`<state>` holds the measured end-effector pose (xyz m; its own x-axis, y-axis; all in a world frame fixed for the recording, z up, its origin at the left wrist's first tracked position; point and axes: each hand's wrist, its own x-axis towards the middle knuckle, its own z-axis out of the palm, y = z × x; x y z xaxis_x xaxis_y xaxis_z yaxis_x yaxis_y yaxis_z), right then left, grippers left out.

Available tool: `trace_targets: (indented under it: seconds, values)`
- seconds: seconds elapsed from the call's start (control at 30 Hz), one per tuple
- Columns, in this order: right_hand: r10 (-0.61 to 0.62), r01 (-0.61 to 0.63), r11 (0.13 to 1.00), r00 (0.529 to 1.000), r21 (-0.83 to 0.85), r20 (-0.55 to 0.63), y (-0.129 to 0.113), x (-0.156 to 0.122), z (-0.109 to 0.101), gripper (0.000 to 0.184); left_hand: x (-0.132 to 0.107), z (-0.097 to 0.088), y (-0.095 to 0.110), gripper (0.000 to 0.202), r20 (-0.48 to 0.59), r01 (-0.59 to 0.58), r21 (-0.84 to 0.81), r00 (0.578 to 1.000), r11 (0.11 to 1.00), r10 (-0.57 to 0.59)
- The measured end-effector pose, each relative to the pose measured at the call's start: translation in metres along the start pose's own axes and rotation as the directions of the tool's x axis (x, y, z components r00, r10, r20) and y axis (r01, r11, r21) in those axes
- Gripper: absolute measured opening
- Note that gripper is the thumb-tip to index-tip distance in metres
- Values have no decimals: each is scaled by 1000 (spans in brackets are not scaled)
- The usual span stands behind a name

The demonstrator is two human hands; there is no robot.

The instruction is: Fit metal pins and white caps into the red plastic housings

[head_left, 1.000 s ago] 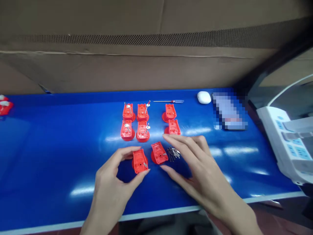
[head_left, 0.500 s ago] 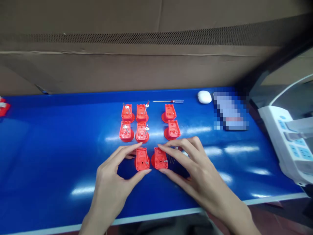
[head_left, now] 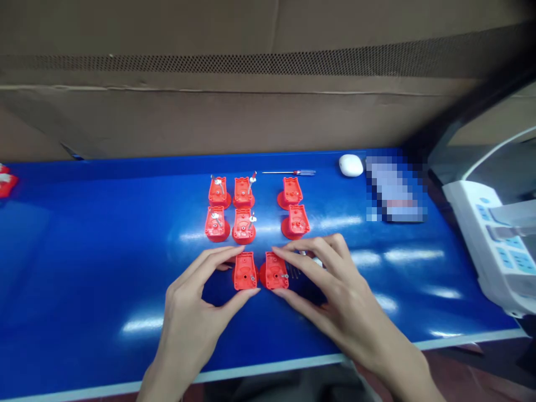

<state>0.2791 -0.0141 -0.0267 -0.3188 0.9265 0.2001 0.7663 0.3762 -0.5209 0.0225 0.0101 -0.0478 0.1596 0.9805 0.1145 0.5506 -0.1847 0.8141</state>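
Observation:
On the blue table (head_left: 84,268) my left hand (head_left: 195,312) pinches a red plastic part (head_left: 244,271) between thumb and fingers. Right beside it, my right hand (head_left: 330,293) grips a second red plastic part (head_left: 274,271) the same way. The two parts stand side by side, almost touching. Some small metal pieces (head_left: 295,271) lie partly hidden under my right fingers. Behind them stand several more red parts: a block of four (head_left: 230,209), some with metal pins, and a pair (head_left: 293,209) to the right.
A thin screwdriver (head_left: 288,172) lies behind the red parts, a white mouse (head_left: 350,165) to its right. A white machine (head_left: 498,240) stands at the right edge. More red parts (head_left: 5,181) sit at the far left. Cardboard (head_left: 234,117) walls the back.
My hands drew the two red parts together and straightened them. They now stand side by side in line with the rows behind; my right fingers closed on the right one.

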Motion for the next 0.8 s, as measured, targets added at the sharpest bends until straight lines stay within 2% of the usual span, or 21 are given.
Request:
trace_targets:
  seconds: [0.6, 0.7, 0.8]
  values:
    - [24, -25, 999, 1000, 27, 15, 0, -1, 0, 51, -3, 0, -2, 52, 10, -10, 12, 1000, 1000, 10]
    - [40, -40, 999, 999, 23, 12, 1, -4, -7, 58, -3, 0, -2, 54, 15, -15, 11, 1000, 1000, 14]
    - [66, -66, 998, 997, 2, -41, 5, -11, -18, 58, -3, 0, -2, 56, 13, -30, 17, 999, 999, 30]
